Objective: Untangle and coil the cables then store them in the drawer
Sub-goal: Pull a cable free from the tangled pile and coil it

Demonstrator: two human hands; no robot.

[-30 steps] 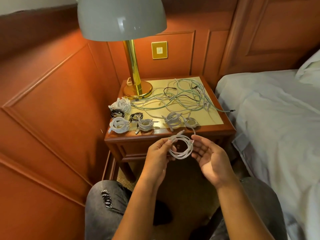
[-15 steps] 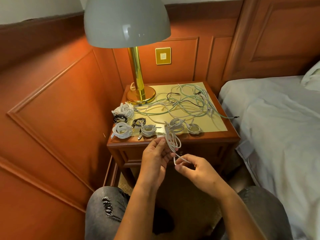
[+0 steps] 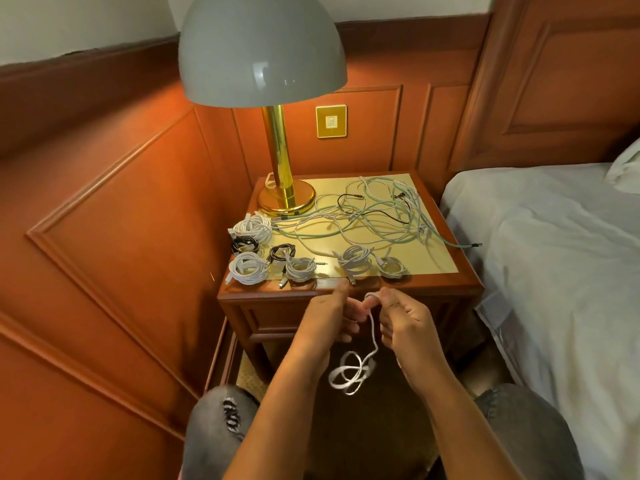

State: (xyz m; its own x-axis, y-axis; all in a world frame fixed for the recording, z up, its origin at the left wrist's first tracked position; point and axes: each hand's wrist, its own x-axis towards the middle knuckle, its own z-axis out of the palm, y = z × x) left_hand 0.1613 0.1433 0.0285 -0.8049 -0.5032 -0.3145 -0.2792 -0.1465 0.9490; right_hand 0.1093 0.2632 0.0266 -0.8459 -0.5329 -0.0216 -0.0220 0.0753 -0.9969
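Head view: a person sits in front of a wooden nightstand [image 3: 349, 299], with the bed [image 3: 554, 254] on the right side.
Left hand: the left hand [image 3: 332, 315] is in front of the nightstand edge; its fingers [image 3: 353, 311] are curled and meet the top part of the white cable [image 3: 372, 332].
Right hand: the right hand [image 3: 407, 320] is just beside the left one; its fingers [image 3: 388, 297] are bent and pinch the upper end of the same cable.
White cable: it hangs down between the two hands and ends in loose loops below them, above the knees, not touching the nightstand.
Tangled cables: a loose pile of white, pale green and black cables [image 3: 377, 213] lies on the back and right part of the tabletop [image 3: 436, 258]; one green end reaches over the right edge.
Coiled cables: several small coils stand in a row near the front edge, white ones [image 3: 249, 266] at the left, two black coils [image 3: 282, 252] among them, and two more white coils [image 3: 355, 259] toward the middle.
Drawer: the drawer front [image 3: 273, 315] under the tabletop is closed, partly hidden by the left hand.
Lamp: a brass lamp [image 3: 282, 188] with a grey shade stands on the back left corner.
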